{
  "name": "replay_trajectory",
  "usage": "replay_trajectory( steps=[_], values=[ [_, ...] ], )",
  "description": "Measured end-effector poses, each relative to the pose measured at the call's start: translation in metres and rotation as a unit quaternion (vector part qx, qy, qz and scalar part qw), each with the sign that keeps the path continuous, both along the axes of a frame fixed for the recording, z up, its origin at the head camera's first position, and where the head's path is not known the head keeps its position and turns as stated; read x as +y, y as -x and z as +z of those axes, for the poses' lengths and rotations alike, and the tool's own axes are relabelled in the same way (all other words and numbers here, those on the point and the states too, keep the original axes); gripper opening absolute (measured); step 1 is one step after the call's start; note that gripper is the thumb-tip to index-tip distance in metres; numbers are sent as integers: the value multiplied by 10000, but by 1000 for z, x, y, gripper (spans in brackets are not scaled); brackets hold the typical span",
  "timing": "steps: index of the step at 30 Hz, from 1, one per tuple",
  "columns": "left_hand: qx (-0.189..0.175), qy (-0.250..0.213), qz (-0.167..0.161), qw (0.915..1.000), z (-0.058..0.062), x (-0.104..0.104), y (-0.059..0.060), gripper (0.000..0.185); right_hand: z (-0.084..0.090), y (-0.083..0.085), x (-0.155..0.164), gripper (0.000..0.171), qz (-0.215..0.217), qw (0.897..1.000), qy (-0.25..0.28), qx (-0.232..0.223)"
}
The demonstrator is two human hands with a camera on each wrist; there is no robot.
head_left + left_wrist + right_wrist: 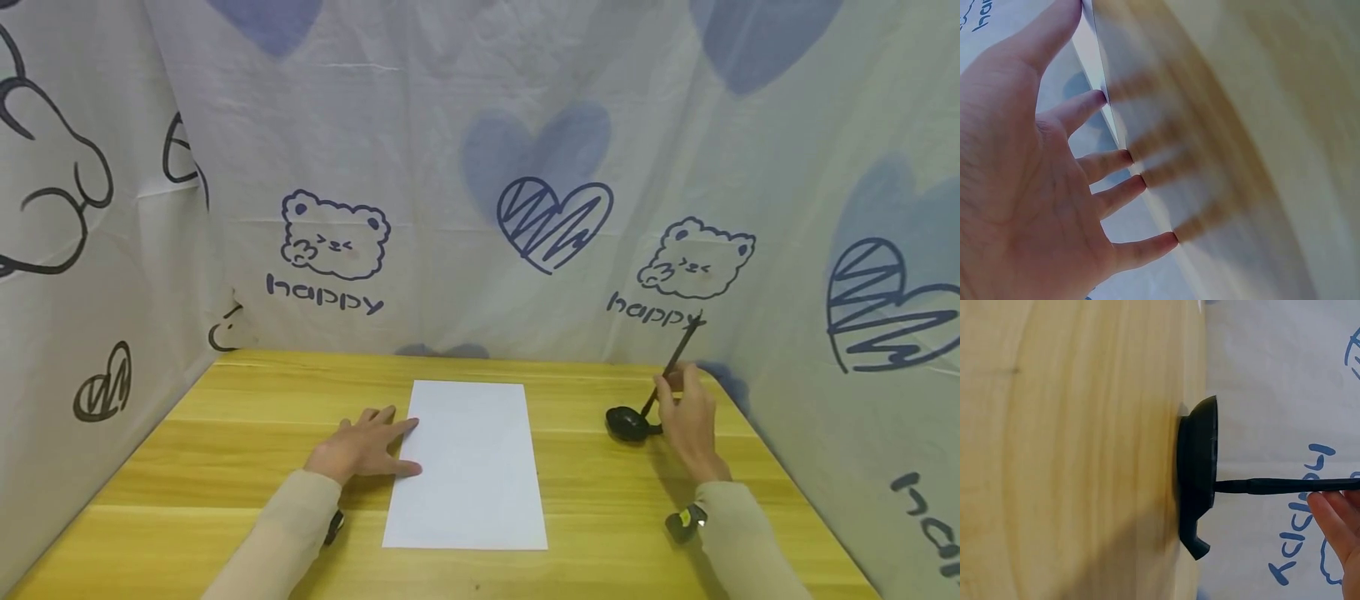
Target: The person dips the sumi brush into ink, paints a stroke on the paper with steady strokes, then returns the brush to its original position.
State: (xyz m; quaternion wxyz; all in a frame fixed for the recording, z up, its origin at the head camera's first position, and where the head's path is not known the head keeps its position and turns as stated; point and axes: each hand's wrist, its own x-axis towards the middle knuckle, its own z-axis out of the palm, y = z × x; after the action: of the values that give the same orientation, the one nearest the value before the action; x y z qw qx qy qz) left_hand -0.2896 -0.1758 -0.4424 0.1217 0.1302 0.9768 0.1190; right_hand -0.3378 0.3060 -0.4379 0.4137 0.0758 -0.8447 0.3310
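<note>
A white sheet of paper [467,475] lies flat on the wooden table. My left hand [367,450] rests at its left edge with the fingers spread; thumb and index fingertip touch the paper. In the left wrist view the fingertips of my left hand [1054,169] press on the shiny surface. To the right, my right hand [688,417] pinches a slim dark brush [678,346], held slanting. Its lower end reaches into a small black dish [627,425] with a short curved handle. From the right wrist view, the brush [1291,485] meets the open side of the dish [1196,462].
The yellowish wooden table [202,467] has a white cloth [442,275] with hearts and bear drawings hanging behind and beside it. The cloth stands close beyond the dish and my right hand. A dark strapped device [684,523] sits at my right wrist.
</note>
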Motion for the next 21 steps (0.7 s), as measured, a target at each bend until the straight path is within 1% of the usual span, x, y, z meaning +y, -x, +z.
replay_trajectory(
  steps=[9, 18, 21],
  values=[
    [17, 46, -23, 10000, 2, -1, 1, 90, 2, 2, -5, 13, 209, 9996, 140, 115],
    [52, 125, -70, 9999, 1, -1, 2, 86, -2, 2, -2, 11, 276, 9993, -81, 246],
    [84, 139, -77, 9998, 0, -1, 2, 84, -1, 3, -3, 13, 314, 9993, -59, 194]
  ],
)
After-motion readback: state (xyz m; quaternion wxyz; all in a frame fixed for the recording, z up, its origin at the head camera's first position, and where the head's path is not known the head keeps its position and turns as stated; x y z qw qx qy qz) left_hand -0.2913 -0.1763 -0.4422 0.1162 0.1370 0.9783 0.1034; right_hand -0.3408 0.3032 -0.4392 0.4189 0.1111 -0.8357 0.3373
